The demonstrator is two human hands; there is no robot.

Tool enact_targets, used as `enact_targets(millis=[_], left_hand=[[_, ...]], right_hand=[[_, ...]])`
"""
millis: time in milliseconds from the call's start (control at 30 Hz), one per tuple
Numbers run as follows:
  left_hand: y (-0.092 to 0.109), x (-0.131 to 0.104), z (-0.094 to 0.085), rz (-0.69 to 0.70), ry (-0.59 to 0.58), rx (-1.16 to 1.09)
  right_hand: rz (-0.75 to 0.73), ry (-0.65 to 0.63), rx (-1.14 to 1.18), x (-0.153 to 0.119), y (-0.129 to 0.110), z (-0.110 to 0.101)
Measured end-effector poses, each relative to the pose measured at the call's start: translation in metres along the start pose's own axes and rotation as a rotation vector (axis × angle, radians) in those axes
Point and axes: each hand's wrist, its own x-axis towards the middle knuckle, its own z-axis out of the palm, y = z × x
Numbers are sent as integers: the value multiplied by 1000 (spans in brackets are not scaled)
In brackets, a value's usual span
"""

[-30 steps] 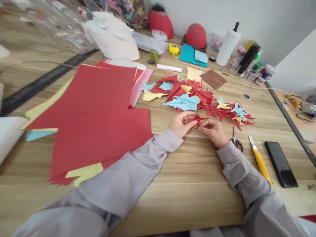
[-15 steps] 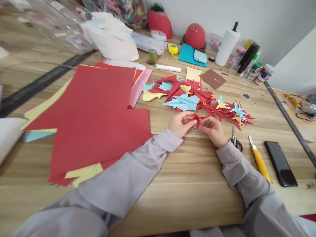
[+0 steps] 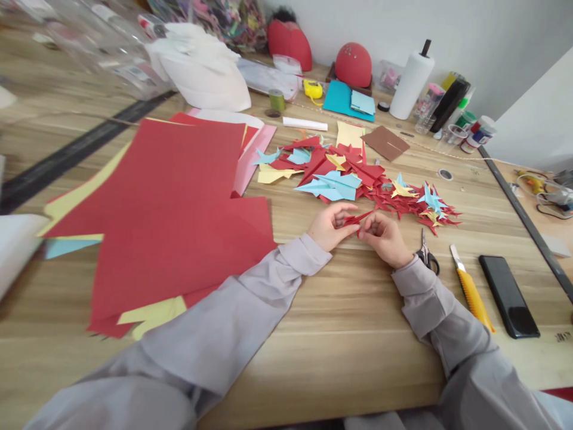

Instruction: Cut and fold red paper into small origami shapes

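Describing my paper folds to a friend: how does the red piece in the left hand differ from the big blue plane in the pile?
The red piece is held in the left hand; the blue plane lies at the near edge of the pile. What shows of the red piece is narrow, partly hidden by fingers, while the blue plane spreads wide. Both are folded paper with pointed ends.

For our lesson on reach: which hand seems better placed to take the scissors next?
Probably the right hand: the scissors lie beside its wrist. The left hand is farther away and pinches the red folded paper; whether the right also grips it is unclear.
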Motion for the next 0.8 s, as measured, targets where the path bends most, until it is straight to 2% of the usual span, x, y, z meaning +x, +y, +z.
enact_targets(millis=[367, 800], left_hand=[[0, 4, -1, -22, 39, -49], [0, 5, -1, -23, 77, -52]], right_hand=[[28, 19, 143, 1, 7, 0], [-11, 6, 26, 1, 3, 1]])
